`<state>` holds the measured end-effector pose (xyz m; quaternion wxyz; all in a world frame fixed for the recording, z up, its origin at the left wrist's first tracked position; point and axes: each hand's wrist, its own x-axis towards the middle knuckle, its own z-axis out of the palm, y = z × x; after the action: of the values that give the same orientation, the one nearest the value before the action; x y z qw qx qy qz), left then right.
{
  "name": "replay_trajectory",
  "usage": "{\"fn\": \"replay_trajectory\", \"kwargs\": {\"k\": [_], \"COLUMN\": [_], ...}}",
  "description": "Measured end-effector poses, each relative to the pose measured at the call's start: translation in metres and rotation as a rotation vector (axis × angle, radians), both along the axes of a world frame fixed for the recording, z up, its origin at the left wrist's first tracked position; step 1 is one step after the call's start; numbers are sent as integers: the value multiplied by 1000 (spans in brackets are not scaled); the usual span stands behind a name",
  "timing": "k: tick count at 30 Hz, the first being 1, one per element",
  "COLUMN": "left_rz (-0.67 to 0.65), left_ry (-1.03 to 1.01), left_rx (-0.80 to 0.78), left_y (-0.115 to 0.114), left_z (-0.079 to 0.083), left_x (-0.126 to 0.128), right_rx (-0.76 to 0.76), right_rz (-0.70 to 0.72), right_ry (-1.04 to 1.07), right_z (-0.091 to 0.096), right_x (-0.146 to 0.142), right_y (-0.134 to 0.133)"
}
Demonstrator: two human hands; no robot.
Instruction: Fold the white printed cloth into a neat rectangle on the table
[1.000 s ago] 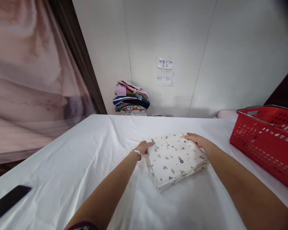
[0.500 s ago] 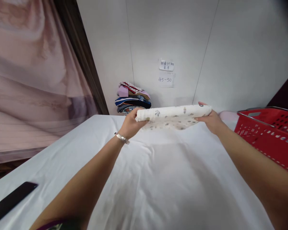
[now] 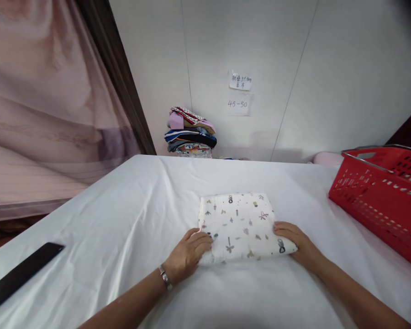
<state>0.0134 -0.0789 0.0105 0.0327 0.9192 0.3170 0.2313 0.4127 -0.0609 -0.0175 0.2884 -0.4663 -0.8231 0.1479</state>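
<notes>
A folded white cloth (image 3: 239,224) with small printed plants and figures lies on the white-covered table (image 3: 123,205), its folded edge towards me. My left hand (image 3: 188,253), with a silver bracelet at the wrist, grips its near left corner, fingers curled over the top. At the near right corner, my right hand (image 3: 299,242) has hold of the cloth, fingers along its side edge. The undersides of both corners and parts of the thumbs are hidden.
A red perforated basket (image 3: 373,196) with a metal handle stands on the right. Beyond the far edge is a stack of folded fabrics (image 3: 192,137) against the wall. A black flat object (image 3: 23,274) lies at left, near a pink curtain (image 3: 48,114).
The folded cloth has come down and towards me, from held up above the far part of the table to lying flat. Both hands moved with it. The view has shifted slightly.
</notes>
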Motion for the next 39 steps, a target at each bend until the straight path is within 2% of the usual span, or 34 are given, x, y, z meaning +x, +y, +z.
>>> {"fn": "replay_trajectory", "kwargs": {"k": [3, 7, 10, 12, 15, 18, 20, 23, 27, 31, 36, 39], "left_rz": [-27, -20, 3, 115, 355, 435, 489, 548, 548, 511, 430, 475], "left_ry": [13, 6, -100, -190, -247, -175, -72, 43, 89, 126, 27, -82], "left_rx": [-50, -274, -451, -486, -397, -307, -268, -254, -239, -177, -145, -213], "left_y": [-7, -13, -2, 14, 48, 83, 102, 122, 135, 137, 140, 145], "left_z": [6, 28, 48, 54, 48, 33, 25, 19, 21, 21, 15, 13], "left_x": [-5, -7, 0, 9, 22, 32, 38, 45, 50, 49, 46, 48], "right_rx": [-63, -182, -176, -164, -178, -225, -226, -154, -89, -64, -41, -19], "right_rz": [19, -31, -101, -40, 99, 146, 115, -40, -219, -214, -193, -193], "right_ry": [-20, 28, 54, -1, -196, -272, -222, -129, -159, -281, -297, -274], "right_z": [8, 27, 44, 49, 45, 41, 47, 59, 60, 45, 40, 42], "right_x": [7, 7, -14, -35, -62, -71, -69, -66, -71, -74, -72, -72], "right_y": [-3, 0, -1, -5, -10, -7, 4, 33, 84, 126, 145, 147]}}
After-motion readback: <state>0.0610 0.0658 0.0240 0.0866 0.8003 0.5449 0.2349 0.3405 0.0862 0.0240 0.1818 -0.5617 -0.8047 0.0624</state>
